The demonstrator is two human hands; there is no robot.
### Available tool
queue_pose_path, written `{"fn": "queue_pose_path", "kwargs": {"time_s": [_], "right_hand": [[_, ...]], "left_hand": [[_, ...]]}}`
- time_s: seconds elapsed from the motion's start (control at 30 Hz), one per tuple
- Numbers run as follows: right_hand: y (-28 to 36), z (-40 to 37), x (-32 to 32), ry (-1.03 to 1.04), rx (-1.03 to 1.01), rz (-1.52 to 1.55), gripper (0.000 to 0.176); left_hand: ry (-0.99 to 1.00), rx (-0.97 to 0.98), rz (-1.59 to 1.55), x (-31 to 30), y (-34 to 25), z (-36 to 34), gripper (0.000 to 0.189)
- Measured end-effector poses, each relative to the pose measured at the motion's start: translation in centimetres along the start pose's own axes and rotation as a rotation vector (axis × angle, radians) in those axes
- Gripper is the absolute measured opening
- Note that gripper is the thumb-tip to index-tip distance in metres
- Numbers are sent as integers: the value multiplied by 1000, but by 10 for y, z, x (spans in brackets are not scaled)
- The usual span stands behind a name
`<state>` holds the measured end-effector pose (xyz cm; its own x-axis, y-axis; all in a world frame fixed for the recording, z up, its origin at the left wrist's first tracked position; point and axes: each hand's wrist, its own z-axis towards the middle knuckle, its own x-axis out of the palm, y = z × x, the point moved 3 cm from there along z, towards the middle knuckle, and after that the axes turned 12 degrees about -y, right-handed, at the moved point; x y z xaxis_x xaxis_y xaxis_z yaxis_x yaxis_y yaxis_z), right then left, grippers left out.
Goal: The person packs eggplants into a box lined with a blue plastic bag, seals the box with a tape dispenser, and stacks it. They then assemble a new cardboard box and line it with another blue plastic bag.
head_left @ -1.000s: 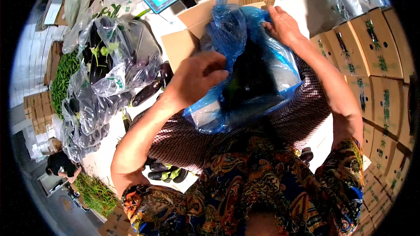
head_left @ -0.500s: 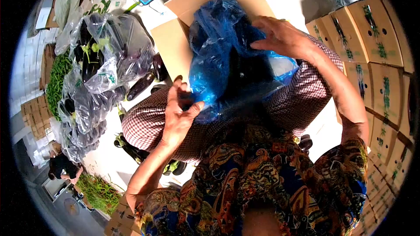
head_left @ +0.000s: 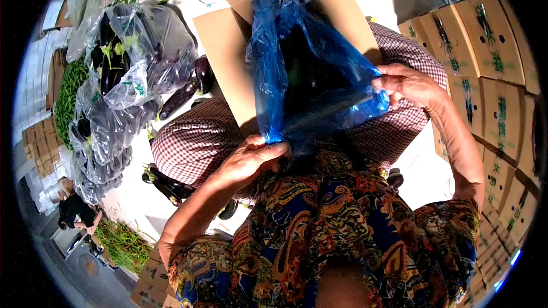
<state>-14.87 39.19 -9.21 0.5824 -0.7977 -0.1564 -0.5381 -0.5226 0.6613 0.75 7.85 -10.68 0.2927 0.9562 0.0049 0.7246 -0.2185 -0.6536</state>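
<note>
A translucent blue plastic bag [head_left: 273, 71] lines an open cardboard box [head_left: 224, 60] that stands between my checked trouser legs. My left hand [head_left: 249, 162] is closed, with thumb and fingers pinching the bag's near left corner. Out to the right, my right hand [head_left: 410, 84] grips the bag's right edge near my knee. The bag's rim is stretched between both hands. Its inside is mostly in deep shadow, so what lies there is hard to make out.
On the left, eggplants [head_left: 181, 98] lie beside clear plastic bags [head_left: 151, 51] that hold more eggplants. Piles of green vegetables [head_left: 69, 102] are farther left. Stacked cardboard boxes [head_left: 495, 34] line the right side. A person [head_left: 79, 211] is at the far lower left.
My hands have taken hold of the bag's edge. The right hand came down and rightward, the left slightly down and to the right, and the bag's opening is spread wider.
</note>
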Motion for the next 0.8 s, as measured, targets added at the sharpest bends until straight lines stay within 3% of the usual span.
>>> {"fn": "queue_pose_path", "kwargs": {"time_s": [0.03,0.13,0.17,0.2,0.27,0.37,0.4,0.43,0.53,0.57,0.6,0.67,0.7,0.73,0.77,0.8], "right_hand": [[-2,-7,-4,-128,71,-101,38],[4,-2,-3,70,-56,-6,34],[14,-5,-1,83,28,267,27],[31,-5,6,-7,-36,449,20],[40,29,-9,21,-240,440,16],[86,60,3,62,-454,602,21],[104,66,23,-103,-405,752,27],[116,65,29,-148,-369,766,24],[115,75,13,-227,-671,-214,30],[100,82,2,-241,-938,-377,37],[89,74,-3,-280,-819,-543,45],[74,51,-3,-497,-744,-693,53],[70,44,-3,-552,-688,-612,55],[68,37,-3,-604,-631,-531,57],[66,35,-5,-654,-573,-448,60],[55,47,-8,-549,-583,-507,55]], "left_hand": [[112,-134,-263,4,1,-4,28],[114,-138,-432,3,-14,-14,22],[206,-39,-719,3,-14,-14,20],[278,-62,-962,1,-31,-14,16],[-64,20,-902,-20,-50,-6,15],[-248,160,-921,-46,-75,44,16],[-340,174,-929,-52,-82,63,17],[-360,170,-887,-61,-90,76,16],[-492,215,-657,-65,-131,71,16],[-460,200,-507,-75,-131,74,21],[-427,185,-354,-88,-128,76,28],[-429,381,195,-95,-124,66,35],[-421,469,472,-96,-117,63,39],[-388,530,372,-98,-98,71,56],[-384,533,546,-90,-105,61,63],[-380,536,720,-78,-112,51,71]]}}
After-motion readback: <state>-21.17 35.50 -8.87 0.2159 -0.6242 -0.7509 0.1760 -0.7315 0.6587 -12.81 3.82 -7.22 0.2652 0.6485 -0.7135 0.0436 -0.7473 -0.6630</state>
